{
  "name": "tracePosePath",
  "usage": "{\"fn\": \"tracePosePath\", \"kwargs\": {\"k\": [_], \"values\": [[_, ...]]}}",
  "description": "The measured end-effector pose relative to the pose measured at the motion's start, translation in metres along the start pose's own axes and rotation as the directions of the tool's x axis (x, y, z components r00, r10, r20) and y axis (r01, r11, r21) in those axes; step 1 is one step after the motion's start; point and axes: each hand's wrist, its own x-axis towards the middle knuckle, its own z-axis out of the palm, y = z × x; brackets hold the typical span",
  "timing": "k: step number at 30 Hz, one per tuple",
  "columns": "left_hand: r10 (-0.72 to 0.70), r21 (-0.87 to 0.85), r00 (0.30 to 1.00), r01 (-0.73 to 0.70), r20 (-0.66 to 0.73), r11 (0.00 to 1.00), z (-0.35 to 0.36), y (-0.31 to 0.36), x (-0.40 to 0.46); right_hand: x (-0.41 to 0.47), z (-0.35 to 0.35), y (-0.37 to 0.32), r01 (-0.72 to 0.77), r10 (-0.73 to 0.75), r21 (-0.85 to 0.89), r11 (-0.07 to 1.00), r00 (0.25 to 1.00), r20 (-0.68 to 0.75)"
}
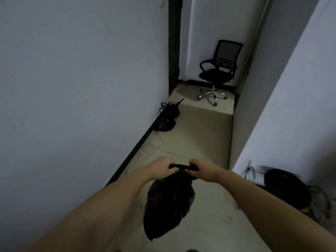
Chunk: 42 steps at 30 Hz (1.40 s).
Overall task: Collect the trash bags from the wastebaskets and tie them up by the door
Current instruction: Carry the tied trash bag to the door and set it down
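A full black trash bag [168, 206] hangs in front of me above the floor. My left hand [163, 168] grips the left end of its gathered top, and my right hand [201, 169] grips the right end, the twisted plastic stretched between them. Two other black trash bags [167, 117] lie on the floor against the left wall further down the corridor, their tops knotted.
A narrow corridor runs ahead between white walls. A black office chair [218, 70] on a chrome base stands at the far end beside a dark door frame [174, 42]. At the right, a black round object [287, 188] and a metal rack [252, 173] sit on the floor.
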Motion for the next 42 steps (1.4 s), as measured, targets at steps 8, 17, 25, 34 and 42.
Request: {"fn": "tracePosePath", "kwargs": {"k": [8, 17, 25, 34, 42], "values": [[0.008, -0.031, 0.999, -0.007, 0.052, 1.0, -0.064, -0.086, 0.152, 0.171, -0.052, 0.042, 0.003, -0.008, 0.05, 0.999, 0.996, 0.093], [-0.068, -0.129, 0.998, 0.069, 0.016, 0.989, -0.137, -0.149, 0.325, 0.363, -0.131, 0.117, 0.036, -0.046, 0.071, 0.997, 0.988, 0.147], [-0.096, -0.099, 0.995, 0.099, 0.038, 0.99, -0.197, -0.218, 0.454, 0.51, -0.178, 0.151, 0.027, -0.042, 0.08, 0.996, 0.981, 0.188], [-0.114, -0.027, 0.979, 0.12, 0.169, 0.992, -0.245, -0.319, 0.609, 0.679, -0.196, 0.196, -0.047, 0.012, 0.127, 0.991, 0.964, 0.264], [-0.256, -0.058, 0.94, 0.275, 0.227, 0.96, -0.271, -0.402, 0.708, 0.812, -0.175, 0.216, -0.094, -0.004, 0.317, 0.944, 0.955, 0.297]]}}
